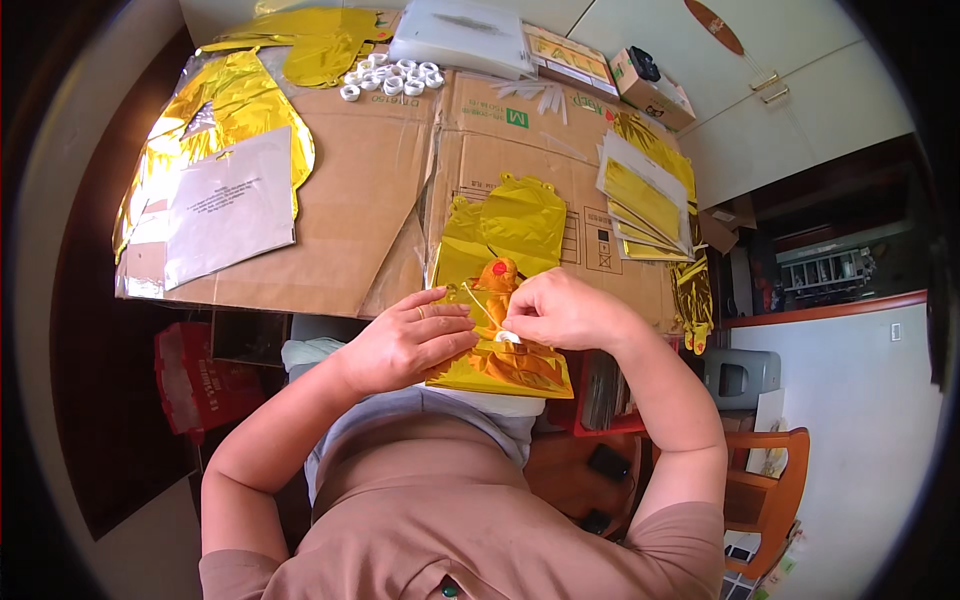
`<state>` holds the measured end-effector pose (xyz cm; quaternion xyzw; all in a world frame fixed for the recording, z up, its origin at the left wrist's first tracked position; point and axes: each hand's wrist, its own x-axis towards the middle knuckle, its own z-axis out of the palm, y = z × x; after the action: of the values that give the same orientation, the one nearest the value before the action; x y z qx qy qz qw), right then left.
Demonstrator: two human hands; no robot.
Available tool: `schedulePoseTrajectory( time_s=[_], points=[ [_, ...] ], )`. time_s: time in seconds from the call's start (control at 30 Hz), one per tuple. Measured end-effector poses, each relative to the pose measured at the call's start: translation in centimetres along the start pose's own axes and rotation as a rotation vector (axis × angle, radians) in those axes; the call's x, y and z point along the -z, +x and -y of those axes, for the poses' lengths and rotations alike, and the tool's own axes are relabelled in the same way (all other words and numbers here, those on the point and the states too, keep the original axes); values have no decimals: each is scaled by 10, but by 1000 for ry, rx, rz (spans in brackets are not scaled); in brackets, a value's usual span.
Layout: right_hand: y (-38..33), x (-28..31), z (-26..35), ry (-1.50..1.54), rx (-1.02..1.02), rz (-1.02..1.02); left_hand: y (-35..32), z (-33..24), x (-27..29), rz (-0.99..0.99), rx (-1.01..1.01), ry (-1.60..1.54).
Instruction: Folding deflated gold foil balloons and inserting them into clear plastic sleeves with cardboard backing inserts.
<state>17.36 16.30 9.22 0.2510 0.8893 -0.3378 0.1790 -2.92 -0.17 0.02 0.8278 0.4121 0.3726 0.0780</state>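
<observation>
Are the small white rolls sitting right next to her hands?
No, the small white rolls lie at the far edge of the cardboard, well away from the left hand and right hand.

Both bare forearms rise from the lower edge, elbows bent outward. The left hand [408, 338] and right hand [553, 308] meet close together, fingers curled in a pinch.

A small cardboard box [652, 86] sits at the surface's far right corner, beside a flat yellow package [570, 58]. A red printed carton [195, 385] stands below, left.
</observation>
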Motion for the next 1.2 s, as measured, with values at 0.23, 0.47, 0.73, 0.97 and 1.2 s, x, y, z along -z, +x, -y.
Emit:
schedulePoseTrajectory(
  time_s=[0.23, 0.47, 0.73, 0.97, 1.2],
  points=[
    [1, 3, 4, -85, 176, -204, 0, 0, 1, 5, 1, 1],
    [18, -14, 8, -95, 258, -250, 3, -1, 0, -14, -6, -4],
    [7, 1, -6, -144, 384, -193, -1, 2, -1, -3, 1, -6],
    [-7, 8, 5, -135, 342, -100, 2, 0, 1, -7, -3, -17],
    [-47, 2, -32, -388, 239, -382, 3, -1, 0, -34, 21, -33]
  ],
)
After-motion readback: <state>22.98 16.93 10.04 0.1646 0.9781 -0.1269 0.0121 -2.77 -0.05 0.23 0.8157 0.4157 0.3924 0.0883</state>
